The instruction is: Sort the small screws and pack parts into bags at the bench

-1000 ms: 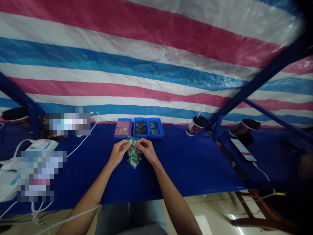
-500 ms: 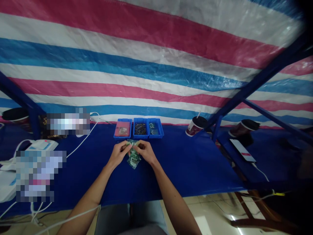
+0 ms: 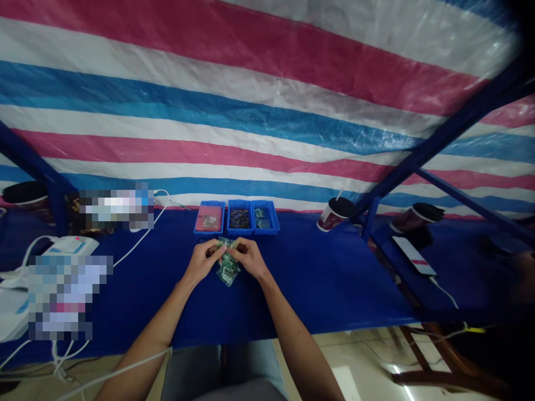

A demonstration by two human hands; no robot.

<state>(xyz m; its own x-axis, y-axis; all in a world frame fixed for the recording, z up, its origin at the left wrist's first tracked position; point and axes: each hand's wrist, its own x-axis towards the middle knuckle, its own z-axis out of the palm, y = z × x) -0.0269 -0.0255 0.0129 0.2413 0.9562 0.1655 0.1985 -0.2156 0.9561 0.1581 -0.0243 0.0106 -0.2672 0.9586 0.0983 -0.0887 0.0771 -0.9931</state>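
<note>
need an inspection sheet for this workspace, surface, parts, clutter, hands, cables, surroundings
Surface: flat blue tabletop.
Parts: clear greenish plastic packaging with small pieces inside; three blue plastic bins beyond it, holding, left to right, a flat pink sheet bearing a small packet, thin dark metal pieces, and small clear packets.
Clutter: dark red cup with black lid and straw, at right; white plastic box with red light, at left.
Hands: left hand and right hand both pinch the packaging.
Cables: thin white cable on the tabletop at left; another white cable crosses the lower left.
Surroundings: red, white and blue striped plastic sheet behind; blue metal frame at both sides.
</note>
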